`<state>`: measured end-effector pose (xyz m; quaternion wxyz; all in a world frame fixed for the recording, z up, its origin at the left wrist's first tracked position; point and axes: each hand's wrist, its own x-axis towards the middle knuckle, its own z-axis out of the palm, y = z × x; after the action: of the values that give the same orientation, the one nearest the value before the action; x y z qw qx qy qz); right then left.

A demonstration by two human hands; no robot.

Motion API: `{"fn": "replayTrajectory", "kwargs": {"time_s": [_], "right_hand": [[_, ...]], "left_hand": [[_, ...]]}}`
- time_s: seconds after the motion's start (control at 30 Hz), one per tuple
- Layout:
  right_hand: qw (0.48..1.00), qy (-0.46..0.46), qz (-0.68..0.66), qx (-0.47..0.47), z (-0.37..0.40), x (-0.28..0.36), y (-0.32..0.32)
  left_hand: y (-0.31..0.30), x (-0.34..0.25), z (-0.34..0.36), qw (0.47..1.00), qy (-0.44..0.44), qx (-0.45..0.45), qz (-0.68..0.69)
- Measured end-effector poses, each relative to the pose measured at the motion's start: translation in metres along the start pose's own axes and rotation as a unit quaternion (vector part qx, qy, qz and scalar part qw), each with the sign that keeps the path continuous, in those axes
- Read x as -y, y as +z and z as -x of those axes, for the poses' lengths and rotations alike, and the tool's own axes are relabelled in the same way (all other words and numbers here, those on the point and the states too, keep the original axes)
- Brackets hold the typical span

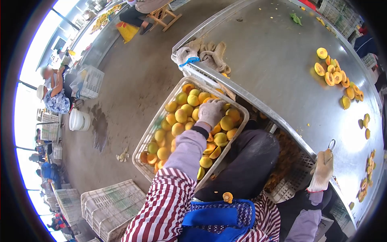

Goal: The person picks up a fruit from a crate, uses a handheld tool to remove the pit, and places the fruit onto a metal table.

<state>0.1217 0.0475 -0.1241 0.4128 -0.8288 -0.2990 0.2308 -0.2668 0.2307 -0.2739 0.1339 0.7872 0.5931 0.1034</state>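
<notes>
We dip our gloved left hand (211,113) into the crate (157,121) of orange and yellow-green fruit (177,129) beside the worktop (266,64). Its fingers bend down onto the fruit; we cannot tell how far open, or whether they grip any. Our gloved right hand (322,169), at the worktop's edge, has its fingers closed on what looks like a metal ring (331,144).

White bucket (80,120) (near a dark patch (99,130))
</notes>
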Motion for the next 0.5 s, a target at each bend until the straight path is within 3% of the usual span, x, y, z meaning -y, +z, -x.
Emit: {"fn": "replayTrajectory", "kwargs": {"time_s": [0.03,0.07,0.13,0.2,0.27,0.33,0.4,0.43,0.5], "right_hand": [[1.0,-0.002,-0.013,0.003,-0.003,-0.001,-0.001],[1.0,-0.001,-0.013,-0.001,-0.003,0.0,-0.002],[1.0,0.011,0.012,-0.003,-0.001,0.004,-0.001],[1.0,0.008,0.009,-0.004,-0.001,-0.002,-0.001],[1.0,-0.001,0.005,-0.018,-0.002,0.0,0.0],[1.0,0.002,0.023,-0.017,0.008,0.015,0.0],[0.999,-0.011,0.049,-0.018,0.01,0.017,-0.004],[0.998,-0.005,0.051,-0.018,0.01,0.019,-0.005],[0.998,0.01,0.069,-0.012,0.007,0.019,-0.007]], "left_hand": [[-0.019,-0.005,-0.002,0.997,-0.033,0.052,0.037],[-0.044,-0.013,0.007,0.972,-0.1,0.058,0.203],[-0.034,0.014,0.017,0.889,-0.168,0.101,0.415],[-0.05,0.021,0.037,0.929,-0.177,0.146,0.292],[-0.036,0.038,0.057,0.984,-0.15,0.073,0.06],[-0.056,0.008,0.053,0.977,-0.193,0.081,-0.028],[-0.049,-0.01,0.058,0.991,-0.117,-0.069,0.017],[-0.03,-0.007,0.063,0.991,-0.037,-0.127,-0.026],[0.017,-0.004,0.07,0.994,-0.003,-0.074,-0.081]]}}
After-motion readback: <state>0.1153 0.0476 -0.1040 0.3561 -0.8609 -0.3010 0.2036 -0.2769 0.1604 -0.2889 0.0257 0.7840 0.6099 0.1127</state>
